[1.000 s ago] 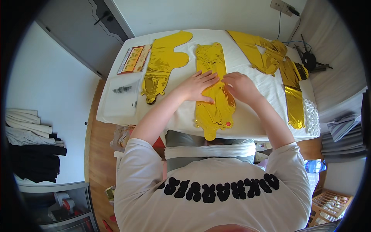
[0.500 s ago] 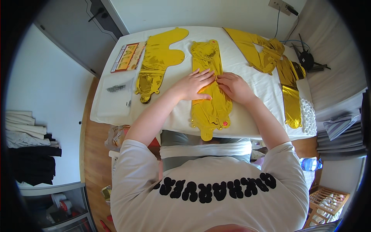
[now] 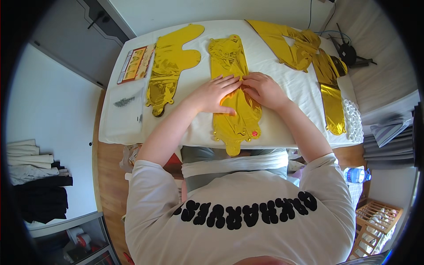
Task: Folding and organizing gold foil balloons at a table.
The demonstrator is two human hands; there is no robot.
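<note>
A flat gold foil balloon (image 3: 234,121) lies lengthwise on the white-covered table (image 3: 185,128), its surface creased and its rounded tabbed end near the front edge. My left hand (image 3: 215,95) rests on its middle, fingers stretched out and thumb spread toward me. Beside those fingertips, my right hand (image 3: 266,89) bends its fingers and pinches the foil at the balloon's right side. The fingertips of both hands nearly meet; the exact fold between them is partly hidden.
Other gold foil balloons lie at the left (image 3: 172,62) and far right (image 3: 287,42). A printed card packet (image 3: 136,64), a clear plastic bag (image 3: 121,110) and bubble-like clear plastic (image 3: 352,120) sit near the table's sides. A black fan-like object (image 3: 347,54) stands at the right.
The view has shifted, so the table sits slightly higher and further left. Both hands stay at the balloon's middle; the right fingers have curled in more beside the left fingertips.
</note>
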